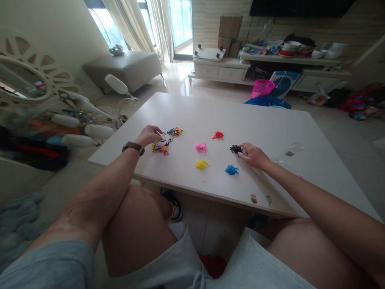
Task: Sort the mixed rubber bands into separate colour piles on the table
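Observation:
Small rubber bands lie in little piles on a white table. My left hand (150, 134) is over the left side, its fingers bent down and slightly apart beside two mixed-colour piles, a farther pile (175, 132) and a nearer pile (159, 147). A few dark bands lie between these piles. At the black rubber bands (236, 149), my right hand (253, 155) has its thumb and fingers closed on the pile's right edge. Single-colour piles lie between the hands: red bands (218, 135), pink bands (201, 147), yellow bands (201, 164) and blue bands (232, 169).
On the white table (264, 120), a clear plastic container (290, 152) lies right of my right hand. A minion figure (254, 198) and a small clear piece (268, 200) are near the front edge. A lamp with white shades (98, 131) stands off the left edge.

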Motion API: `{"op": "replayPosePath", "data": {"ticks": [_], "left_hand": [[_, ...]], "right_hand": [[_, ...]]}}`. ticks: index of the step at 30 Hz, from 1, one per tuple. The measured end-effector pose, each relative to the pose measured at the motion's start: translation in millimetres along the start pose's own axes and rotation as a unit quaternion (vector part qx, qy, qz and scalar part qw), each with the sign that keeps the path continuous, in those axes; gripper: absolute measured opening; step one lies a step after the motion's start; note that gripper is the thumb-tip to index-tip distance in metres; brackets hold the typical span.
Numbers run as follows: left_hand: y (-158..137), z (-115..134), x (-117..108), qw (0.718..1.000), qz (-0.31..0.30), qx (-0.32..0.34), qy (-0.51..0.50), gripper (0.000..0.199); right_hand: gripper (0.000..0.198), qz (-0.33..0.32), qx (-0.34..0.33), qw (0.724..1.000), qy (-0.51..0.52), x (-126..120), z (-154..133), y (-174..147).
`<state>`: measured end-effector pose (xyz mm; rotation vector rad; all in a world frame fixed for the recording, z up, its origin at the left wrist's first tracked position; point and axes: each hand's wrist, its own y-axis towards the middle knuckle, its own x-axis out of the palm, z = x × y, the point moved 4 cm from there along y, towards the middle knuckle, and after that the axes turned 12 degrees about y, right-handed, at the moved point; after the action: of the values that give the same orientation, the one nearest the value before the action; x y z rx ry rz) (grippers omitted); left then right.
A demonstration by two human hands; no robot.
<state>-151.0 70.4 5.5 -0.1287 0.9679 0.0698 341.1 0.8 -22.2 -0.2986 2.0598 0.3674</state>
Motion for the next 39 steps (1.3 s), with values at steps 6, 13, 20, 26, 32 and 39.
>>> {"op": "replayPosePath", "data": {"ticks": [6, 13, 20, 26, 32, 39], "left_hand": [[7.5, -0.8, 16.4, 0.998, -0.047, 0.043, 0.028, 0.035], [4.7, -0.2, 23.0, 0.999, -0.011, -0.01, 0.036, 0.028], [5.3, 18.6, 34.9, 0.996, 0.0, 0.007, 0.084, 0.02], [7.5, 28.2, 37.3, 0.996, -0.001, 0.012, 0.088, 0.018], [-7.0, 64.7, 45.3, 0.99, -0.068, 0.08, -0.098, 0.025], [-51.2, 137.3, 89.7, 0.933, -0.241, 0.203, -0.177, 0.034]], "right_hand": [[0.034, -0.006, 0.002, 1.0, -0.01, 0.3, 0.0, -0.3], [0.034, -0.009, 0.013, 1.0, -0.007, -0.2, -0.2, 0.0], [0.034, -0.008, 0.015, 1.0, 0.0, -0.3, -0.9, -0.1], [0.033, -0.001, 0.005, 1.0, 0.028, 1.0, 2.1, 1.0], [0.024, 0.078, -0.072, 0.993, 0.048, -5.1, -15.1, 2.5], [0.032, 0.003, -0.202, 0.974, 0.104, 2.8, -94.5, -12.1]]}}
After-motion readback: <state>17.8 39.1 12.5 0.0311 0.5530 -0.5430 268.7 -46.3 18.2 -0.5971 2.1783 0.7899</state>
